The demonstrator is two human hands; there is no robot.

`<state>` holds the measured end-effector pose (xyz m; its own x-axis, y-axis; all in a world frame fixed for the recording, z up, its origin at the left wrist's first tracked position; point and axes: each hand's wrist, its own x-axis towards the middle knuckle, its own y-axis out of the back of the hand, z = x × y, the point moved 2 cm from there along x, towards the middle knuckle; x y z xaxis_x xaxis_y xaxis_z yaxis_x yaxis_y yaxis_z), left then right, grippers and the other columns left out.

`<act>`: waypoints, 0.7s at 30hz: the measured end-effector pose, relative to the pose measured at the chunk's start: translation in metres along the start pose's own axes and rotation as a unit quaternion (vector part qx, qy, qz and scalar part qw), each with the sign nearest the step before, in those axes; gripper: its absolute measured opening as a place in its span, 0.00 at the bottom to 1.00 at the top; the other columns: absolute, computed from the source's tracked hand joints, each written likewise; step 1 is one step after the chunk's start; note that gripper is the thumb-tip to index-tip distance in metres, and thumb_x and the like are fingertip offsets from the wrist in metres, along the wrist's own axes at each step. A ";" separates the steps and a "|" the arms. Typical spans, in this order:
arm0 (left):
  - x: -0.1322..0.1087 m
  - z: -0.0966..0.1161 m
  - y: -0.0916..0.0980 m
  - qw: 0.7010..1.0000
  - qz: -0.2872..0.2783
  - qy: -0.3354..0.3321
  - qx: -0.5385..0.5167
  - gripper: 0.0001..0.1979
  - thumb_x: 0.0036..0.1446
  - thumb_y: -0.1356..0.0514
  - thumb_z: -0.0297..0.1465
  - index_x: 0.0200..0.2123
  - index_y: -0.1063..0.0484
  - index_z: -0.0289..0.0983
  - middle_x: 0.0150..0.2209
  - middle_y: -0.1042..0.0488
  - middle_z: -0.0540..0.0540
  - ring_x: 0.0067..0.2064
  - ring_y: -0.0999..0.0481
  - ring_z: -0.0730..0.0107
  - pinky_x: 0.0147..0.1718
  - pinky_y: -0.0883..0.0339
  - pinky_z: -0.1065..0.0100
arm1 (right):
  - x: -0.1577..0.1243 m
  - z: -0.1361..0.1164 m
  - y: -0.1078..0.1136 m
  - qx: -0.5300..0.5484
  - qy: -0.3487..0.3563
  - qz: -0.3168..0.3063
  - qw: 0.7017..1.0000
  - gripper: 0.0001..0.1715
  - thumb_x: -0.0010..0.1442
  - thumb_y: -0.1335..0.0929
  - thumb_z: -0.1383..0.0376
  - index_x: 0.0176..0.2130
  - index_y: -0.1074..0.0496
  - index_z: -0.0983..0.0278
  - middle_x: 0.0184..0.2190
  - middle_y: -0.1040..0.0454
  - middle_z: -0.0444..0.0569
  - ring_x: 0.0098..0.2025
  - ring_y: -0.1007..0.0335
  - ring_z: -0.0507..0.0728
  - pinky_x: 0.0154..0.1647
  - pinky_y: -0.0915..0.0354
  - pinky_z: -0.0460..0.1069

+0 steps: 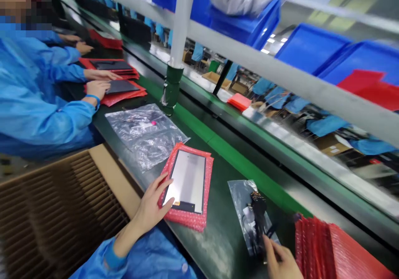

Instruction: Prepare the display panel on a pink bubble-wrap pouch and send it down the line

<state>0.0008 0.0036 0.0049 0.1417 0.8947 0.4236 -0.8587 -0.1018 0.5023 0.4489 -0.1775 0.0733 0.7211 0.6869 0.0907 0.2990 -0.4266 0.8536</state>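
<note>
My left hand [153, 204] rests with fingers spread on the left edge of a flat tablet-like panel [187, 179], which lies on a red bubble-wrap bag [191, 220] on the dark green belt. At the bottom right, my right hand [280, 260] pinches the lower end of a small clear plastic bag [246, 212] that holds a black cable. Only part of that hand shows at the frame edge.
A clear plastic sheet [145, 133] lies farther up the belt. A slotted cardboard box [62, 204] stands at my left. A stack of red bubble bags [330, 250] sits at the right. Co-workers in blue coats [37, 100] handle panels on red bags upstream. A white post [179, 33] and blue bins stand above.
</note>
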 end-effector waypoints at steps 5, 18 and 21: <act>0.004 0.008 0.008 0.997 -0.031 -0.067 -0.023 0.12 0.69 0.31 0.39 0.54 0.15 0.47 0.69 0.26 0.40 0.73 0.31 0.45 0.72 0.34 0.38 | -0.008 -0.073 -0.016 0.160 0.004 0.039 0.986 0.34 0.52 0.24 0.35 0.40 0.15 0.62 0.42 0.16 0.55 0.45 0.20 0.70 0.46 0.29 0.57; -0.003 0.007 0.006 0.991 -0.003 -0.040 -0.131 0.07 0.70 0.30 0.39 0.43 0.13 0.44 0.53 0.18 0.42 0.65 0.24 0.53 0.67 0.29 0.45 | -0.041 -0.265 -0.143 0.321 0.232 -0.464 0.793 0.30 0.66 0.23 0.41 0.35 0.30 0.61 0.27 0.32 0.41 0.29 0.38 0.54 0.31 0.40 0.48; -0.002 0.007 0.006 0.989 -0.004 -0.035 -0.141 0.07 0.69 0.29 0.38 0.43 0.15 0.42 0.54 0.19 0.41 0.65 0.23 0.52 0.67 0.28 0.46 | -0.040 -0.270 -0.151 0.292 0.244 -0.500 0.778 0.28 0.69 0.25 0.41 0.40 0.29 0.62 0.30 0.27 0.44 0.32 0.31 0.56 0.34 0.36 0.49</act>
<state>-0.0011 -0.0017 0.0119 0.1733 0.8619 0.4764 -0.9596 0.0390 0.2786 0.2057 0.0185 0.0792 -0.3352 0.9280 -0.1626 0.8938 0.3678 0.2567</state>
